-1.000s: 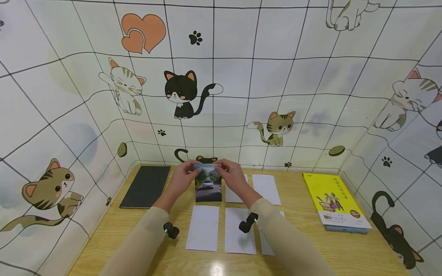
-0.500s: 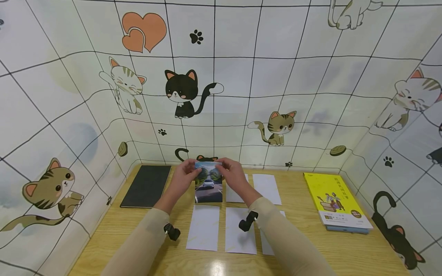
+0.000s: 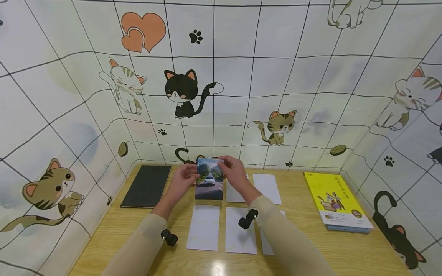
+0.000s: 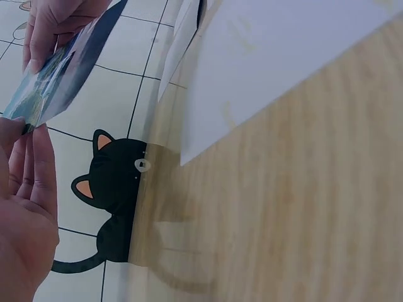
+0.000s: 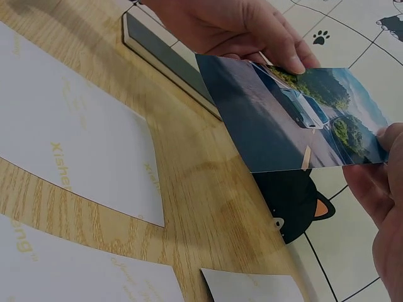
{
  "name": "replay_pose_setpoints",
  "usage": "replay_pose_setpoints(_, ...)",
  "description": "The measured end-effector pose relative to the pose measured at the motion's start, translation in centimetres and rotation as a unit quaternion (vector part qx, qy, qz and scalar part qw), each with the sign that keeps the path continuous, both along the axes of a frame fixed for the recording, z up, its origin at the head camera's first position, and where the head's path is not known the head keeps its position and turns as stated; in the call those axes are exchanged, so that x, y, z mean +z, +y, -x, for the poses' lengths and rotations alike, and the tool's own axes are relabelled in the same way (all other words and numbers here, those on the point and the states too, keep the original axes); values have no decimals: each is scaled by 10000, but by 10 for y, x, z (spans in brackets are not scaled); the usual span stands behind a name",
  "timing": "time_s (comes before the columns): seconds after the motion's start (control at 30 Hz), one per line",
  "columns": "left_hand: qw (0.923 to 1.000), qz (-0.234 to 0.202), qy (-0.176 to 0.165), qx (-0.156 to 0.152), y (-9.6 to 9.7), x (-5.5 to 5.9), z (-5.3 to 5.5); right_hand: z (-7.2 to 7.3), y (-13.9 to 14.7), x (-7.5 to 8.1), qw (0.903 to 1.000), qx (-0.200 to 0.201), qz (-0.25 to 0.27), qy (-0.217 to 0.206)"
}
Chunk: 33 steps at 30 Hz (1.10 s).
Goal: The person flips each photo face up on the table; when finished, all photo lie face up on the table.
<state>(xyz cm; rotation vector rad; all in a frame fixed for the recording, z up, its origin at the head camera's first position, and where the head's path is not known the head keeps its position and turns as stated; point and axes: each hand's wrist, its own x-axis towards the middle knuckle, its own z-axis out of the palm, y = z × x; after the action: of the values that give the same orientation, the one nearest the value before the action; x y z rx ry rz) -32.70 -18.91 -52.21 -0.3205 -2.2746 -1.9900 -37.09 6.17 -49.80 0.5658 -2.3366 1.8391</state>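
Note:
A photo of a white car on a tree-lined road (image 3: 209,180) is held up above the table, picture side showing, at the centre of the head view. My right hand (image 3: 237,177) pinches its upper right corner, thumb in front. On its left edge, a little below the top corner, my left hand (image 3: 180,183) pinches it between thumb and fingers. In the right wrist view the photo (image 5: 296,119) tilts between both hands. White photo-paper sheets lie face down below and right of it, among them one sheet (image 3: 203,227) and another (image 3: 240,230) showing faint yellow print.
A black notebook (image 3: 146,186) lies at the back left. Toward the right, a yellow book (image 3: 335,199) rests on a blue one (image 3: 347,229). A farther white sheet (image 3: 267,189) lies behind my right forearm. Cat-patterned cloth (image 3: 235,84) encloses the wooden table.
The photo has risen slightly and shifted a little to the right. My left hand has slid from the top left corner down the left edge; my right hand keeps its corner.

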Motion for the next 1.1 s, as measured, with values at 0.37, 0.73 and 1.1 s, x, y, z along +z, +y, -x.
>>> replay_pose_setpoints(0.37, 9995, 64, -275, -170, -2, -6, -9, 3, 1, -1, 10000, -5, -8, -90)
replay_pose_setpoints(0.73, 9985, -238, -481, 87, -3, -6, -8, -3, 2, -6, 9972, 222, 305, -653)
replay_pose_setpoints(1.1, 9983, -326, -486, 16, -8, -8, -3, -15, 14, -14, 9917, 586, 478, -1044)
